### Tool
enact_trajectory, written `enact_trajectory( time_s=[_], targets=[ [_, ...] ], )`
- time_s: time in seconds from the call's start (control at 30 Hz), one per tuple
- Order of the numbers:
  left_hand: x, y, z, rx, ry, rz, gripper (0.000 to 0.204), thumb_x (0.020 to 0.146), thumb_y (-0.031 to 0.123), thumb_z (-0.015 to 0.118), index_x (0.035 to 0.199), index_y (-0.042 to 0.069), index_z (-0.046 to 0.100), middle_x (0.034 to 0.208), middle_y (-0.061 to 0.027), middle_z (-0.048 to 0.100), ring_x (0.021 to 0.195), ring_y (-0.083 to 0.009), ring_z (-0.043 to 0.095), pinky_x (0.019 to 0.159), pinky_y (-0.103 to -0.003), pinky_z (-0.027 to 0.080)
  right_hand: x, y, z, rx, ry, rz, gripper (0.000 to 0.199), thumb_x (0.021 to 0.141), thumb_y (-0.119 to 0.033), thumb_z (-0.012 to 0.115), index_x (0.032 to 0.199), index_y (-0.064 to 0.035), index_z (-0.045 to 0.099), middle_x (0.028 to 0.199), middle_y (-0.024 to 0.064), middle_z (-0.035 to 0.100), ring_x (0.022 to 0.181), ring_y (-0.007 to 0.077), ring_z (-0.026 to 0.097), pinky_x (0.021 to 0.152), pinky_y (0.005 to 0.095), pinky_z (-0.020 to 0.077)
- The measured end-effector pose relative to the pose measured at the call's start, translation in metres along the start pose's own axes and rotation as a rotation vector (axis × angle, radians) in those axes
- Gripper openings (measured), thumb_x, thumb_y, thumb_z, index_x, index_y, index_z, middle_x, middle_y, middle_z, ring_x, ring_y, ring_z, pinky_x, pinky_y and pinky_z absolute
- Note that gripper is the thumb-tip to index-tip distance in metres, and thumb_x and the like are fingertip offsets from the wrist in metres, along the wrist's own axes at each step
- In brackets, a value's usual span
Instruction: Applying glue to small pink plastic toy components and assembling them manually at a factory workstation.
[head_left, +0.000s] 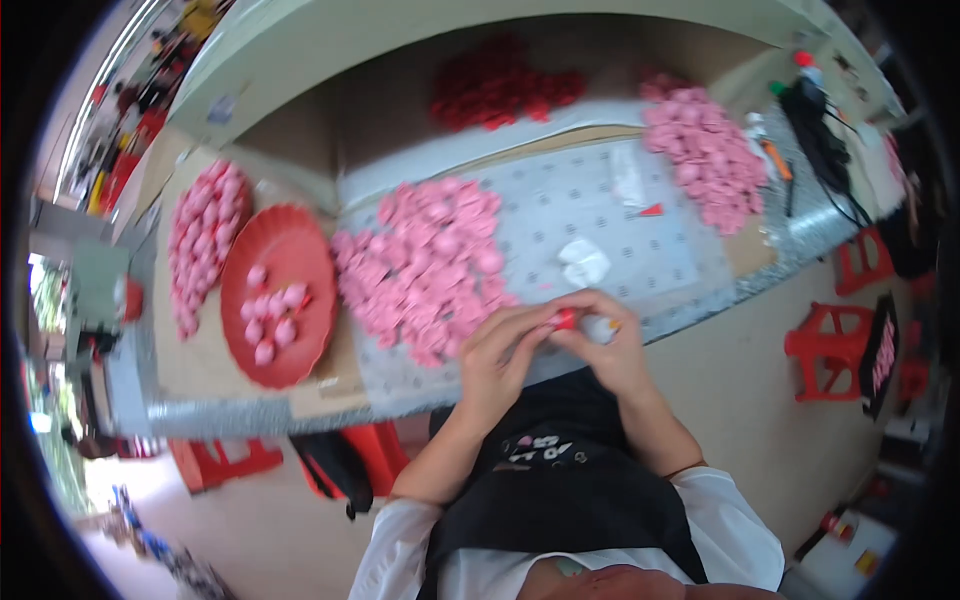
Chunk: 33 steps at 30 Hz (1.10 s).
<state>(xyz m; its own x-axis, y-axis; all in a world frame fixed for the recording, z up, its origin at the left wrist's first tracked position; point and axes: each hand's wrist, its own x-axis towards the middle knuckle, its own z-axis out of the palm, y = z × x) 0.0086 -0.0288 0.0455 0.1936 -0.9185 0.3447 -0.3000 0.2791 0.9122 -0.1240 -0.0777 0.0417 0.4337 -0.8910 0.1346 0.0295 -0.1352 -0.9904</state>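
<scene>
Close together above the front edge of the table are my left hand (492, 350) and my right hand (622, 355). The fingertips of my left hand are closed on a small red piece (564, 318), and the right fingers reach in against it. A small white bottle-like thing (601, 329) with a yellow spot sits in the curl of my right hand, partly hidden by the fingers. Left of my hands spreads a heap of flat pink pieces (430, 265). Just beyond them lies a crumpled white scrap (583, 263).
A red scalloped plate (298, 235) with several small pink balls stands at the left, beside a pink pile (208, 225). Dark red pieces (495, 85) lie at the back; more pink pieces (705, 155) lie right, near an orange-handled tool (776, 160). Red stools (830, 345) stand beyond the table.
</scene>
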Motion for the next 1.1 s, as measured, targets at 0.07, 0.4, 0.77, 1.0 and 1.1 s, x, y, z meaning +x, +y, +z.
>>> enact_trajectory(
  time_s=[0.07, 0.4, 0.77, 1.0, 1.1],
  targets=[
    [-0.006, -0.004, -0.003, 0.052, 0.011, -0.051, 0.016, 0.071, -0.004, 0.054, 0.086, -0.003, 0.056, 0.082, -0.0088, 0.056, 0.077, -0.0148, 0.054, 0.069, -0.023, 0.041, -0.001, 0.004, 0.001, -0.12, -0.053, -0.064, 0.024, 0.065, -0.006, 0.064, 0.087, -0.0011, 0.055, 0.073, 0.0041, 0.055, 0.065, 0.0115, 0.052, 0.061, 0.0234, 0.0411],
    [-0.006, 0.002, -0.006, 0.243, -0.056, 0.11, 0.021, 0.079, 0.015, 0.048, 0.064, 0.001, 0.044, 0.055, -0.0059, 0.045, 0.046, -0.0136, 0.04, 0.043, -0.026, 0.031, -0.014, -0.021, -0.004, -0.02, -0.165, -0.01, 0.025, 0.066, -0.012, 0.062, 0.086, -0.0011, 0.052, 0.078, 0.0093, 0.056, 0.076, 0.019, 0.055, 0.068, 0.0273, 0.0412],
    [-0.004, 0.009, -0.001, 0.522, -0.149, 0.156, 0.03, 0.079, 0.021, 0.046, 0.054, 0.003, 0.043, 0.046, -0.0114, 0.041, 0.041, -0.0273, 0.042, 0.041, -0.035, 0.03, -0.022, -0.019, -0.008, 0.052, -0.162, -0.048, 0.021, 0.069, -0.012, 0.06, 0.085, -0.0005, 0.051, 0.075, 0.0078, 0.055, 0.071, 0.0165, 0.053, 0.065, 0.0265, 0.0402],
    [-0.01, 0.005, 0.0, 0.536, -0.073, 0.279, 0.033, 0.08, 0.019, 0.043, 0.05, 0.004, 0.041, 0.044, -0.0106, 0.039, 0.038, -0.0267, 0.04, 0.04, -0.035, 0.029, -0.032, -0.021, 0.002, 0.031, -0.062, -0.137, 0.018, 0.072, -0.01, 0.058, 0.086, -0.0007, 0.051, 0.073, 0.0043, 0.052, 0.069, 0.0109, 0.05, 0.064, 0.0254, 0.0404],
    [-0.012, 0.007, -0.005, 0.501, -0.077, 0.302, 0.033, 0.08, 0.017, 0.043, 0.05, 0.004, 0.042, 0.043, -0.0104, 0.039, 0.038, -0.0267, 0.04, 0.039, -0.035, 0.029, -0.035, -0.016, 0.011, 0.095, -0.048, -0.1, 0.018, 0.073, -0.01, 0.058, 0.086, -0.0005, 0.051, 0.072, 0.0033, 0.052, 0.069, 0.0094, 0.049, 0.064, 0.0238, 0.0399]
  ],
)
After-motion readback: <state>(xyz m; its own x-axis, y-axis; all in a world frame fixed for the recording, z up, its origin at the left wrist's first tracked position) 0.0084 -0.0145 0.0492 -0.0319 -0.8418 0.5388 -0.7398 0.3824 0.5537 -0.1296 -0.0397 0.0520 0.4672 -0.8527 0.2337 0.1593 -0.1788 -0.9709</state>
